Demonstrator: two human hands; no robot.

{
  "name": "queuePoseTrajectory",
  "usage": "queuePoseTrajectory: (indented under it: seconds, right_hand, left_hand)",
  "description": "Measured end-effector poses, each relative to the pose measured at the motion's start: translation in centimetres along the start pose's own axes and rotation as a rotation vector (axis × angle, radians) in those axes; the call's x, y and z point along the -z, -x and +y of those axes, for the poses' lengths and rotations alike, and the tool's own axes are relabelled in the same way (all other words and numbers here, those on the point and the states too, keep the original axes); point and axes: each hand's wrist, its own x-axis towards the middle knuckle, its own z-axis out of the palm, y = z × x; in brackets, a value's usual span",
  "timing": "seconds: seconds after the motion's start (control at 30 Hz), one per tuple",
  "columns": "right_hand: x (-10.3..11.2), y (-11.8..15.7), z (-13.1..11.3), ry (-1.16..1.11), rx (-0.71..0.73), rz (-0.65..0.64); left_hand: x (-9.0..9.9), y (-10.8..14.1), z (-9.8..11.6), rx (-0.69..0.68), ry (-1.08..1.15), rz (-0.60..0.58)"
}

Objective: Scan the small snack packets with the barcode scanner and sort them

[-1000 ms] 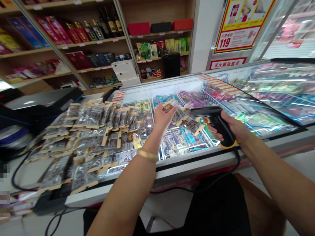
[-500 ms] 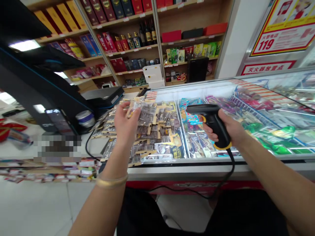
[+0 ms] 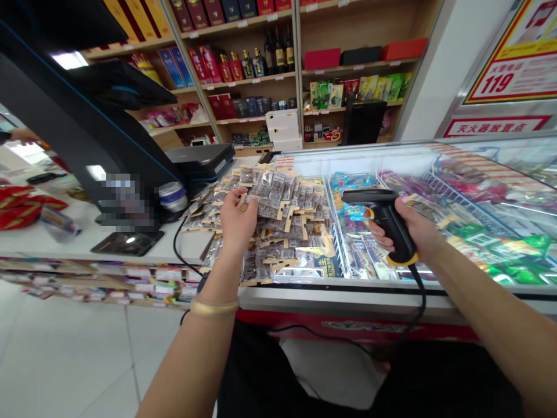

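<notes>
My right hand (image 3: 418, 229) is wrapped round the grip of a black and yellow barcode scanner (image 3: 385, 220), whose head points left over the freezer and whose cable hangs down. My left hand (image 3: 238, 217), with a gold bangle on its wrist, is over the left part of a heap of small clear packets (image 3: 287, 220) with tan header strips. Its thumb and fingers are apart, and no packet shows between them. One packet (image 3: 270, 187) lies on top of the heap just beyond the fingertips. The heap rests on the freezer top and spills onto the counter.
A chest freezer (image 3: 304, 297) with wire baskets of bagged ice creams (image 3: 361, 255) runs to the right. On the counter (image 3: 93, 217) at left stand a checkout terminal (image 3: 73, 110), a white tub (image 3: 173, 197) and a black scale (image 3: 202, 159). Shelves line the back. Another person's hand (image 3: 24, 136) shows far left.
The packet that my left hand held up has been let go onto the heap. The view has swung slightly left. My right hand keeps its hold on the scanner.
</notes>
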Motion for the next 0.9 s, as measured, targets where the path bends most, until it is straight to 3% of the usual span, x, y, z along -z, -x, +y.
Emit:
queuePoseTrajectory:
  seconds: [0.2,0.63,0.9]
  right_hand:
    - [0.3,0.1,0.3,0.014,0.0,0.006]
    - [0.6,0.3,0.5,-0.004,-0.01,0.025]
    - [0.5,0.1,0.7,-0.002,-0.006,0.0]
  left_hand:
    - [-0.2,1.3,1.1,-0.061,-0.351,0.11]
    - [-0.4,1.7,0.6,-0.04,-0.339,0.092]
    - [-0.9,1.1,1.3,-0.148,-0.406,0.117]
